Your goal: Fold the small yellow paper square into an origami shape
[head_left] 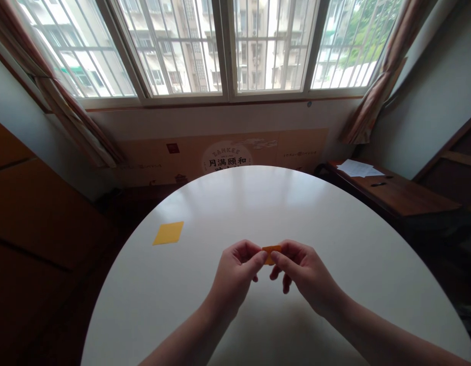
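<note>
Head view: left hand [236,268] and right hand [304,267] pinch orange paper [271,249]; uneven tugging could tear or crease it.

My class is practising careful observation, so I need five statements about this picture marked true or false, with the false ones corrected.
1. The left hand and right hand both hold the orange piece. True.
2. The yellow sheet lies to the right of both hands. False: it lies to their left, on the table.
3. White papers lie on the brown desk. True.
4. The table is square. False: its edge is curved.
5. The curtains are drawn across the window. False: they hang gathered at its sides.
</note>
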`<action>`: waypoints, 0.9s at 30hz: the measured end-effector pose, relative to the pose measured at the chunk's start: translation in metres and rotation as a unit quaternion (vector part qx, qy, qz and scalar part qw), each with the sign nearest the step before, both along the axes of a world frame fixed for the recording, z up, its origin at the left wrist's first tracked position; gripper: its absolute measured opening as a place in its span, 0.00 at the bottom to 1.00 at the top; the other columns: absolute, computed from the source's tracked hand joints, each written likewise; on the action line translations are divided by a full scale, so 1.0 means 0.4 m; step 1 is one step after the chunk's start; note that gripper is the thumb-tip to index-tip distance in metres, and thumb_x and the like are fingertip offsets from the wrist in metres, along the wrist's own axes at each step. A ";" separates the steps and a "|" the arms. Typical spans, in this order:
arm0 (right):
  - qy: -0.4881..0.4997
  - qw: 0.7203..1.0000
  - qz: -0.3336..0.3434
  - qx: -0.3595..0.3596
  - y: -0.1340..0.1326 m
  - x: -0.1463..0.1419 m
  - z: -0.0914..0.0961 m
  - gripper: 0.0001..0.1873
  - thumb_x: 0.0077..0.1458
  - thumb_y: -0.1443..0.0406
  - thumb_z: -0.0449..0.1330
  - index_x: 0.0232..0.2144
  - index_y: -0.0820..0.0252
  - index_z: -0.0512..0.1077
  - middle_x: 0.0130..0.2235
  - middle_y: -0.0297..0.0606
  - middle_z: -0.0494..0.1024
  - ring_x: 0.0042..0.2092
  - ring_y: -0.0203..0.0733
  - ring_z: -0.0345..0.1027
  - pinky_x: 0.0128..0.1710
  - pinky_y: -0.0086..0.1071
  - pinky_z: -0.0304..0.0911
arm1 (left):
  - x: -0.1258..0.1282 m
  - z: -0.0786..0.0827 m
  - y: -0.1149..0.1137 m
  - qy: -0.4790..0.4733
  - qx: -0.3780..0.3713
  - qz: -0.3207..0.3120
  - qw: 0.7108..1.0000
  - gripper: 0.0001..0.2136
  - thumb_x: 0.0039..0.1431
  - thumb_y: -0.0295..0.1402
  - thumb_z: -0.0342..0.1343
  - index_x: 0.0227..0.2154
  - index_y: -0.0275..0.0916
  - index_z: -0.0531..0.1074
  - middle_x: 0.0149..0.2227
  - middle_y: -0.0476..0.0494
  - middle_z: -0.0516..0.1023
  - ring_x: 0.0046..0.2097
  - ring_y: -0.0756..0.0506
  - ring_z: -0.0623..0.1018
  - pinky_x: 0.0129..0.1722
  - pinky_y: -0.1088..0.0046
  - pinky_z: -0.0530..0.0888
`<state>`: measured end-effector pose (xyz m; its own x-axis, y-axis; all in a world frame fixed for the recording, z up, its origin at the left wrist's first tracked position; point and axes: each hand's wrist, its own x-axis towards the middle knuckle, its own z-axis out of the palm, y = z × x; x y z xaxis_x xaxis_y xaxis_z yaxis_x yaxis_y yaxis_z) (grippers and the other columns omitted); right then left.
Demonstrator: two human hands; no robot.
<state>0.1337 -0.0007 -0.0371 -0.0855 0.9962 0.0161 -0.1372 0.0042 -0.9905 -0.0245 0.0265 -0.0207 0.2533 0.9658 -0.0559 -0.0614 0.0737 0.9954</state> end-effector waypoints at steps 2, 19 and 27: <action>0.004 1.000 0.001 0.002 -0.002 0.003 0.000 0.14 0.57 0.55 0.64 0.32 0.62 0.75 0.28 0.35 0.76 0.29 0.39 0.74 0.17 0.23 0.63 | 0.000 -0.002 -0.001 0.003 0.007 -0.008 1.000 0.12 0.50 0.39 0.66 0.26 0.34 0.76 0.24 0.47 0.74 0.25 0.51 0.70 0.22 0.78 0.68; -0.014 1.000 0.008 -0.005 -0.025 0.015 0.040 0.11 0.56 0.62 0.63 0.25 0.60 0.68 0.24 0.33 0.75 0.26 0.36 0.71 0.17 0.23 0.63 | -0.006 0.006 0.004 -0.083 -0.155 -0.121 0.977 0.17 0.46 0.45 0.70 0.24 0.35 0.76 0.19 0.50 0.70 0.19 0.54 0.67 0.14 0.83 0.63; -0.040 0.999 -0.003 -0.010 -0.030 0.012 0.045 0.11 0.55 0.61 0.62 0.24 0.59 0.67 0.24 0.33 0.74 0.25 0.37 0.71 0.18 0.24 0.63 | -0.005 0.012 0.005 -0.048 -0.121 -0.114 0.985 0.17 0.43 0.45 0.71 0.25 0.35 0.79 0.18 0.50 0.70 0.20 0.53 0.67 0.14 0.81 0.63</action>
<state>0.1385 -0.0125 -0.0193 -0.0805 0.9967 -0.0103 -0.0567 -0.0149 -0.9983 -0.0265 0.0284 -0.0160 0.4779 0.8442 -0.2427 -0.1095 0.3315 0.9371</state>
